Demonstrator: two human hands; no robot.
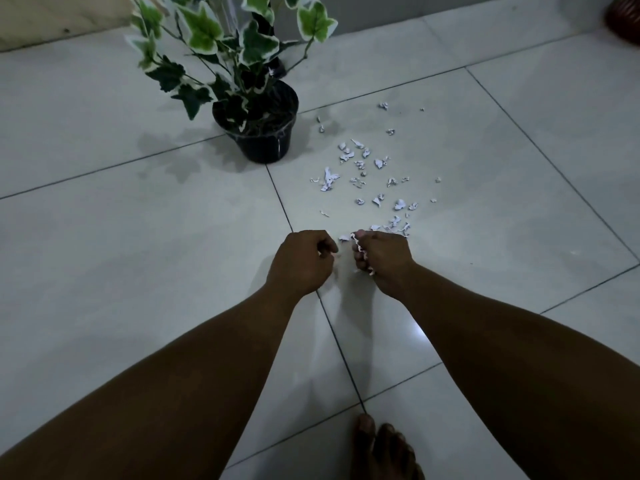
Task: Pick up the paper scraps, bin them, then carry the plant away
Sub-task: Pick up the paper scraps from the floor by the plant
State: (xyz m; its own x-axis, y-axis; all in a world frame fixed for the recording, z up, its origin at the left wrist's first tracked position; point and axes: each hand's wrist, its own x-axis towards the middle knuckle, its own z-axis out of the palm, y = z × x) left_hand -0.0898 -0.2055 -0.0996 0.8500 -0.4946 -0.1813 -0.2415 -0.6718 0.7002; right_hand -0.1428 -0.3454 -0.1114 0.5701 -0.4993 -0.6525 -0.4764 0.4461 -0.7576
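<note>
Right grip [379, 259] around paper scraps [362, 252]

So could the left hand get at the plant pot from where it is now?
Probably yes. The left hand is curled low over the floor tiles, and nothing lies between it and the plant pot further ahead. The paper scraps sit off to the right, out of that path. It would need a forward stretch.

The floor [138, 209] under me is pale glazed tile, smooth and glossy, catching a bright glint at about five o'clock from my hands. The paper scraps [363, 174] at one o'clock are thin, white, matt and crumpled; some show from my right hand [381, 261]. At eleven o'clock, the pot [263, 143] looks like shiny black plastic, and its leaves [204, 29] have a smooth, slightly waxy look.
</note>
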